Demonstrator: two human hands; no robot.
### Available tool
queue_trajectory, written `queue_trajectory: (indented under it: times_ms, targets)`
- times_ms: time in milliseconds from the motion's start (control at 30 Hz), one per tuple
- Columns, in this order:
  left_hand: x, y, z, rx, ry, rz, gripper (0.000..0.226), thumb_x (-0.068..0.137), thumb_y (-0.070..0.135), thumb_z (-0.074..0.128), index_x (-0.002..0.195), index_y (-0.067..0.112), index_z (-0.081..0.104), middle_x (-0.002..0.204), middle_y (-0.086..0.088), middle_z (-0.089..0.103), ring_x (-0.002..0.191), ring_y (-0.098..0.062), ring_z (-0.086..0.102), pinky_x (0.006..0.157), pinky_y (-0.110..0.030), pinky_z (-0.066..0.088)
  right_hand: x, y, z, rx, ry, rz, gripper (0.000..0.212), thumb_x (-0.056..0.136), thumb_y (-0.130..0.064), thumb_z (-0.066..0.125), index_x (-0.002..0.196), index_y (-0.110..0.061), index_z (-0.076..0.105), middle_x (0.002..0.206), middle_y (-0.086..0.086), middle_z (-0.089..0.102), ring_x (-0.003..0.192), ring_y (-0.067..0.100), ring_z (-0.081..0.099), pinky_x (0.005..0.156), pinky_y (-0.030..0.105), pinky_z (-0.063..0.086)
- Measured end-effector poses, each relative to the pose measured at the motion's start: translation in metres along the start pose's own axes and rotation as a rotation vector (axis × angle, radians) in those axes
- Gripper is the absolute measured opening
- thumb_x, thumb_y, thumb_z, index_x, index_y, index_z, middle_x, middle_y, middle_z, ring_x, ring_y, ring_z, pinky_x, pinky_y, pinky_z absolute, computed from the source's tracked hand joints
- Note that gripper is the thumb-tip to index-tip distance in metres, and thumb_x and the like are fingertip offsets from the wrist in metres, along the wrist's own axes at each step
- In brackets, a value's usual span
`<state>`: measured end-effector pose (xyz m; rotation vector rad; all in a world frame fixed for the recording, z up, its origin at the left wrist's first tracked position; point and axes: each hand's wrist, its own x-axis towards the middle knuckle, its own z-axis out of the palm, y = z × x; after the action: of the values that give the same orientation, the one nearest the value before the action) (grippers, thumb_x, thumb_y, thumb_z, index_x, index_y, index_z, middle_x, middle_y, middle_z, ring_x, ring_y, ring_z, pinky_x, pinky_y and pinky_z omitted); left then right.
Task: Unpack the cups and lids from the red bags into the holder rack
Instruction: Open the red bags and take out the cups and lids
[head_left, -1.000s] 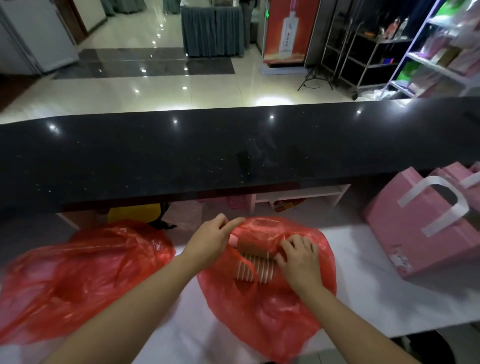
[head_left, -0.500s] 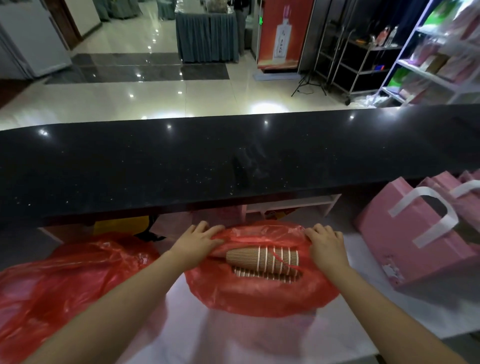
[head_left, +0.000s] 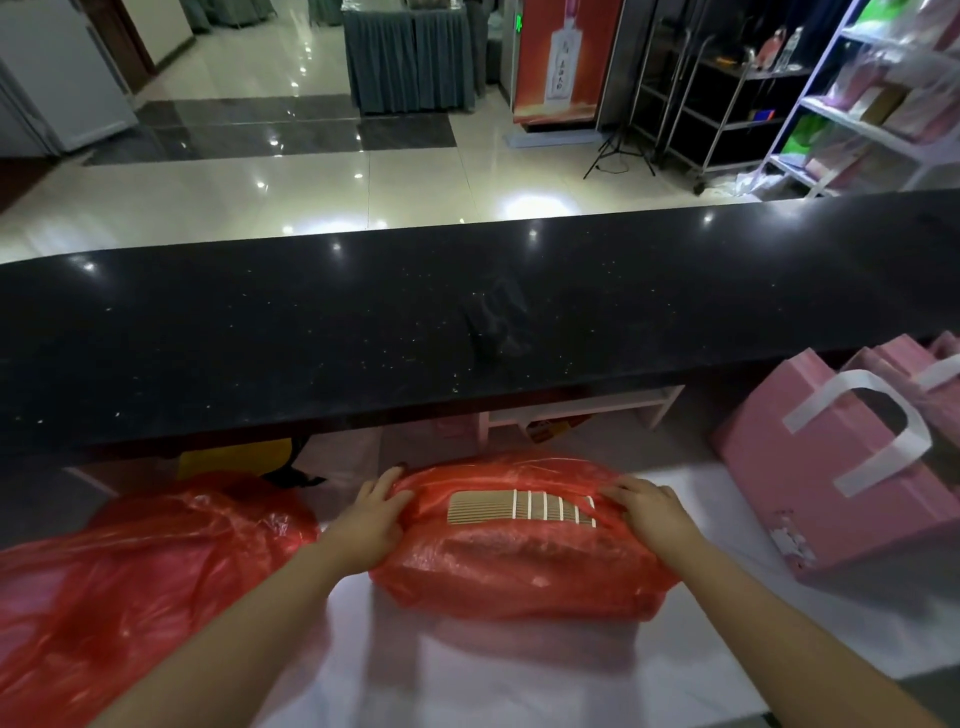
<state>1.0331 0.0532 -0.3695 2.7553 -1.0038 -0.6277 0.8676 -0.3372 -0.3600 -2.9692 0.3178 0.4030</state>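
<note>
A red plastic bag (head_left: 519, 566) lies on the white worktop (head_left: 467, 670) in front of me. Its mouth is pulled apart and a stack of ribbed brown paper cups (head_left: 519, 508) lies on its side in the opening, white rims toward the right. My left hand (head_left: 371, 512) grips the bag's left edge and my right hand (head_left: 649, 506) grips its right edge. A second red bag (head_left: 130, 587), crumpled, lies at the left. No holder rack is in view.
A raised black counter (head_left: 467, 322) runs across the far side of the worktop. Pink paper bags with white handles (head_left: 841, 467) lie at the right. A low white shelf (head_left: 582, 410) sits under the counter behind the bag.
My hands moved apart from the middle of the bag to its two edges and spread the mouth open. The cup stack came into full view.
</note>
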Motion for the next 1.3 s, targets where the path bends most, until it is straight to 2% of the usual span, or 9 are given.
queue_trajectory:
  times_ms: [167, 267, 333, 467, 667, 833, 1033, 1167, 1300]
  targets:
    - [-0.034, 0.009, -0.004, -0.425, 0.376, 0.133, 0.048, 0.077, 0.02, 0.056, 0.124, 0.023, 0.065, 0.155, 0.006, 0.035, 0.144, -0.017, 0.029, 0.118, -0.042, 0.028, -0.038, 0.005, -0.002, 0.501, 0.181, 0.064, 0.046, 0.097, -0.018, 0.054, 0.139, -0.036, 0.056, 0.144, -0.008, 0.056, 0.132, 0.018, 0.052, 0.111, 0.026, 0.033]
    - [-0.043, 0.024, -0.008, -0.37, 0.49, 0.193, 0.05, 0.087, 0.042, 0.055, 0.134, 0.025, 0.057, 0.153, 0.011, 0.039, 0.144, -0.01, 0.032, 0.118, -0.037, 0.029, -0.052, -0.015, -0.013, 0.663, 0.34, 0.043, 0.037, 0.099, -0.047, 0.049, 0.135, -0.046, 0.053, 0.143, -0.014, 0.053, 0.136, 0.011, 0.046, 0.114, 0.027, 0.03]
    - [-0.041, 0.034, -0.006, -0.208, 0.399, 0.22, 0.07, 0.088, 0.06, 0.055, 0.15, 0.029, 0.042, 0.162, 0.012, 0.027, 0.151, -0.011, 0.019, 0.122, -0.036, 0.019, -0.056, -0.028, -0.016, 0.512, 0.324, -0.052, 0.055, 0.093, -0.066, 0.042, 0.144, -0.046, 0.045, 0.155, -0.01, 0.041, 0.144, 0.012, 0.035, 0.119, 0.036, 0.027]
    - [-0.034, 0.038, 0.012, 0.099, 0.149, 0.167, 0.109, 0.074, 0.088, 0.044, 0.159, 0.04, -0.005, 0.165, 0.019, -0.009, 0.153, -0.009, -0.011, 0.125, -0.039, -0.003, -0.065, -0.034, 0.005, 0.203, 0.097, -0.116, 0.078, 0.082, -0.082, 0.041, 0.147, -0.067, 0.0, 0.168, -0.012, -0.003, 0.154, 0.015, -0.002, 0.126, 0.048, 0.006]
    - [-0.024, 0.03, 0.036, 0.189, 0.024, 0.096, 0.13, 0.059, 0.101, 0.035, 0.16, 0.031, -0.009, 0.168, 0.013, -0.004, 0.155, -0.014, -0.006, 0.124, -0.048, -0.007, -0.072, -0.021, 0.033, 0.126, -0.028, -0.013, 0.102, 0.075, -0.091, 0.037, 0.148, -0.054, -0.025, 0.163, -0.017, -0.02, 0.151, 0.005, -0.018, 0.124, 0.046, -0.012]
    - [-0.013, 0.025, 0.031, 0.138, 0.051, 0.089, 0.124, 0.059, 0.105, 0.025, 0.159, 0.037, -0.006, 0.168, 0.015, 0.005, 0.154, -0.012, -0.004, 0.122, -0.045, -0.012, -0.065, -0.016, 0.036, 0.201, -0.021, 0.03, 0.062, 0.092, -0.073, 0.001, 0.151, -0.057, -0.005, 0.167, -0.017, -0.002, 0.153, 0.003, -0.008, 0.123, 0.042, -0.014]
    - [-0.005, 0.026, 0.024, 0.162, -0.019, 0.053, 0.126, 0.057, 0.1, 0.038, 0.149, 0.045, -0.028, 0.167, 0.013, -0.011, 0.154, -0.016, -0.013, 0.118, -0.048, -0.015, -0.055, -0.009, 0.038, 0.12, 0.001, 0.171, 0.051, 0.106, -0.041, 0.026, 0.157, -0.04, 0.02, 0.168, -0.013, 0.006, 0.154, 0.006, 0.005, 0.122, 0.05, -0.01]
    - [-0.001, 0.038, 0.02, 0.067, 0.022, 0.02, 0.114, 0.068, 0.097, 0.031, 0.157, 0.04, -0.012, 0.169, 0.009, 0.002, 0.155, -0.019, -0.004, 0.124, -0.048, -0.007, -0.049, -0.012, 0.037, 0.236, 0.081, 0.212, 0.051, 0.103, -0.027, 0.041, 0.153, -0.031, 0.037, 0.166, -0.008, 0.022, 0.152, 0.009, 0.018, 0.124, 0.048, -0.005]
    - [0.0, 0.046, 0.01, -0.02, 0.344, 0.154, 0.076, 0.088, 0.075, 0.039, 0.153, 0.036, 0.028, 0.157, 0.01, 0.035, 0.149, -0.013, 0.023, 0.124, -0.048, 0.02, -0.046, -0.018, 0.021, 0.413, 0.413, 0.201, 0.041, 0.09, -0.016, 0.045, 0.125, -0.018, 0.065, 0.139, 0.0, 0.059, 0.133, 0.019, 0.049, 0.124, 0.05, 0.014]
